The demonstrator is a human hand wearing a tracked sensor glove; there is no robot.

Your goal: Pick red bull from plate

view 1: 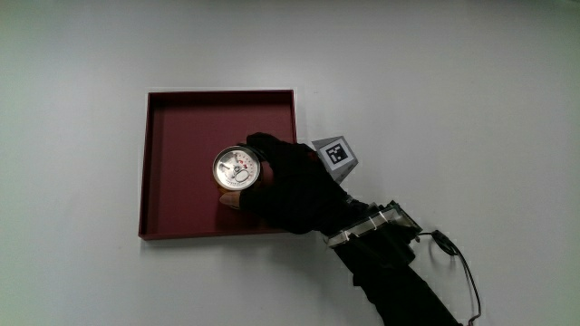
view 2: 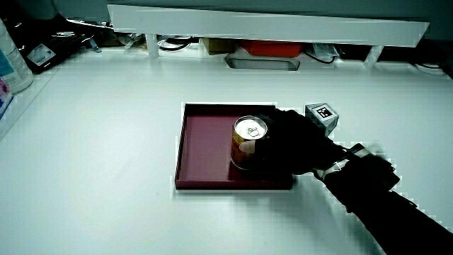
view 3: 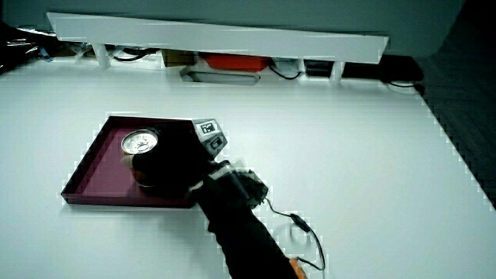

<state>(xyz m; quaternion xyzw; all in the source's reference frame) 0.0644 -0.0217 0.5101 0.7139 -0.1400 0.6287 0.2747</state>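
A Red Bull can stands upright in the dark red square plate, its silver top facing up. The hand in the black glove is wrapped around the can's side, fingers curled on it, with the patterned cube on its back. In both side views the can sits in the plate with the hand closed on it. The can's lower part is hidden by the glove.
A low white partition runs along the table's edge farthest from the person, with clutter under it. A thin black cable trails from the forearm on the white table. A white bottle stands at the table's edge.
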